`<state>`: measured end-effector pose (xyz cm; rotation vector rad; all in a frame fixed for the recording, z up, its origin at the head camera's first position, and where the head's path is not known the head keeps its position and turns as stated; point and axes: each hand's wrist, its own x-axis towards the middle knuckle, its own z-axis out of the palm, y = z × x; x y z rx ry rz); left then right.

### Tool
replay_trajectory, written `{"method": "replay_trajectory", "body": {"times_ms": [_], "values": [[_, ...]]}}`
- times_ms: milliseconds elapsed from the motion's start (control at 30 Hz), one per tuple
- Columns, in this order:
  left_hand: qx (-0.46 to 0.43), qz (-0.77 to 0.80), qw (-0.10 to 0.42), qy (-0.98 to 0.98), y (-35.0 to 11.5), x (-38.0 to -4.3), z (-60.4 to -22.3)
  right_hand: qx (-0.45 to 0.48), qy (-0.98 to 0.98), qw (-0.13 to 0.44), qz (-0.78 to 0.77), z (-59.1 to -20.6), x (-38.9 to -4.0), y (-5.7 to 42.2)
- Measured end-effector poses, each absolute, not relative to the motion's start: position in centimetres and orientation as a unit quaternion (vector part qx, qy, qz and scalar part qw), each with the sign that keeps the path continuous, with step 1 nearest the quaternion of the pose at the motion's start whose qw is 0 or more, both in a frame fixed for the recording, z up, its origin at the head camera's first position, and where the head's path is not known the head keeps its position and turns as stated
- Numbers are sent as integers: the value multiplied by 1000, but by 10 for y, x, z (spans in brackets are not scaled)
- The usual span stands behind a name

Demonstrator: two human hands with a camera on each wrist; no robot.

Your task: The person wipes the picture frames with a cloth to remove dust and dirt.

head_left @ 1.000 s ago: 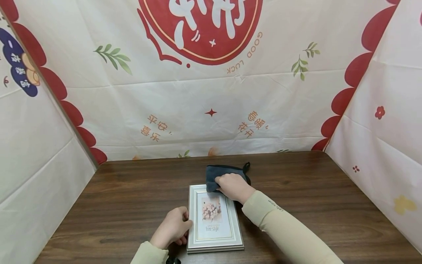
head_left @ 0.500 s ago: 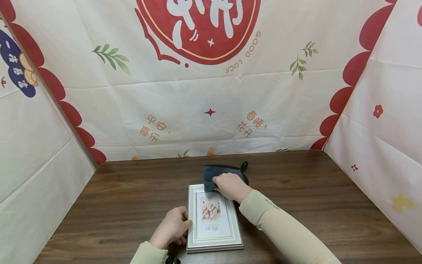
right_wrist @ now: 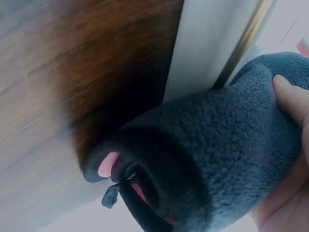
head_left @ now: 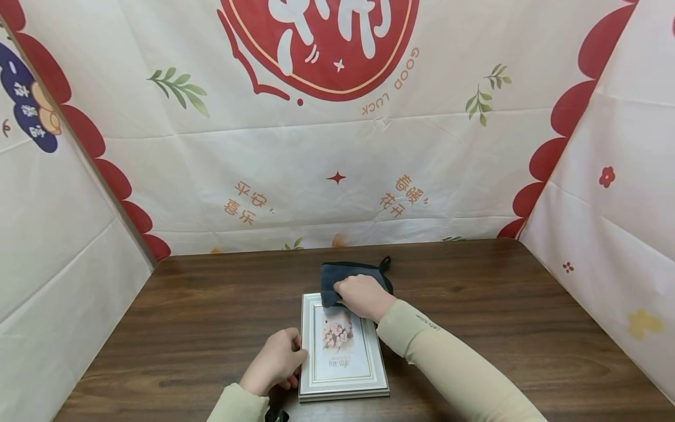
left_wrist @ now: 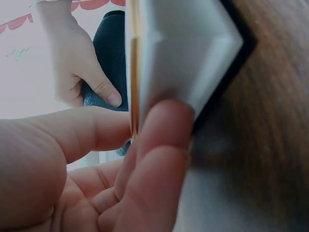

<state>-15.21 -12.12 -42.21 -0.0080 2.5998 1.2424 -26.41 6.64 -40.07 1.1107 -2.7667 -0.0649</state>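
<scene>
A white picture frame point(head_left: 344, 381) with thin gold lines lies flat on the dark wooden table, a pink flower print behind its pane. My left hand point(head_left: 275, 361) grips its left edge, the thumb on top and the fingers against the side, as the left wrist view also shows. At the far end of the frame, my right hand point(head_left: 364, 297) holds a folded dark blue-grey cloth point(head_left: 333, 281) down on the frame's border. The fleecy cloth point(right_wrist: 227, 140) has black trim, a small loop and pink inside its folds in the right wrist view. It covers the frame's far right corner.
The brown wooden table point(head_left: 211, 305) extends on both sides of the frame. White printed fabric point(head_left: 263, 158) with red scalloped borders stands behind the table and along its left and right sides.
My right hand has slid a little to the left with the cloth along the frame's far end. The left hand and the frame stay in place.
</scene>
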Motion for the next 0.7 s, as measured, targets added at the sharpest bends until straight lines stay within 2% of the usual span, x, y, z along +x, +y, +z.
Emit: {"method": "replay_trajectory", "body": {"times_ms": [700], "values": [[-2,428,137,893,-122,-154,-422,379,-920,89,-49,-407,-267,46]]}}
